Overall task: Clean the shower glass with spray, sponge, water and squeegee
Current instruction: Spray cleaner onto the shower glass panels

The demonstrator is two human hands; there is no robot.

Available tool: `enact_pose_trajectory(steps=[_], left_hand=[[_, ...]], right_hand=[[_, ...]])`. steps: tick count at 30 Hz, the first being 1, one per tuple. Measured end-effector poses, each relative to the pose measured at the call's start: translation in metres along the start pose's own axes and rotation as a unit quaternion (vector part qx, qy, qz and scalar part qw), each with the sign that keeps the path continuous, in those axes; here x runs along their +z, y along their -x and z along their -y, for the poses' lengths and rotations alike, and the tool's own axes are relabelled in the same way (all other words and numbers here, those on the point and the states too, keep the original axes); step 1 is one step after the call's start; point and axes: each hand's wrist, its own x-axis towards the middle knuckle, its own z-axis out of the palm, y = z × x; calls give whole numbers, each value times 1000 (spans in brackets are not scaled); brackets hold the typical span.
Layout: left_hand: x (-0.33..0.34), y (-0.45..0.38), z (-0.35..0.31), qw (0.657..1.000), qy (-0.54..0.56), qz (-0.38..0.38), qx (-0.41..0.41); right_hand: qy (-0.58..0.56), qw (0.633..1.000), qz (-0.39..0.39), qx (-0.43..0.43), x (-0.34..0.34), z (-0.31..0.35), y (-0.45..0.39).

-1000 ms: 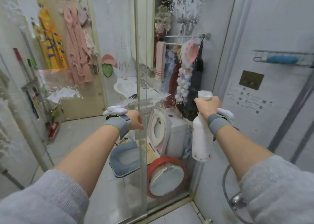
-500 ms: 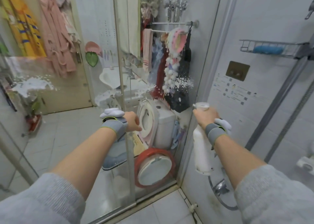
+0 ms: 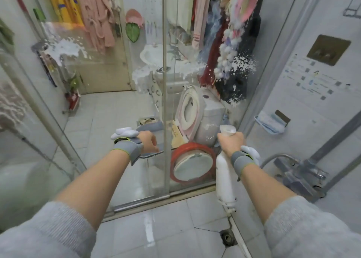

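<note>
1. Floor tiles nearest, below both forearms; floor drain sits under the R arm, near the bottle base.
2. R hand: fingers curled round the head/neck of a white spray bottle. Bottle body hangs down from the hand beside the wrist, nozzle end toward the glass. Can't tell if the trigger is being squeezed.
3. L hand: fingers curled in, close to the vertical door edge; nothing seen in it. Whether it touches the glass: can't tell.
4. Shower glass just beyond both hands. White foam patches sit above the L hand, at centre, and above the R hand, all around mid-height. Lower glass at hand level looks unsprayed.
5. Beyond the glass: toilet, basin, hanging towels.
6. Status, my est.: spray step partly done, early stage. Left: finish coverage low down, then sponge scrub, water rinse, squeegee pass. No sponge or squeegee in view.
</note>
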Motion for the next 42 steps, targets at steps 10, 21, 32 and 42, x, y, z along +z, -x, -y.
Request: enact_pose_trajectory(steps=[10,21,32,42], left_hand=[[54,58,110,990,70,30,-117],[84,144,240,963,110,36,-243],[104,163,287,958,115,49,-257],[100,110,255,976,67,100,-181]], right_hand=[[72,976,178,-107,126,21,63],[110,939,280,-166,261,58,156],[123,922,346,-124,307,36,198],[101,972,211,-19,274,-9,152]])
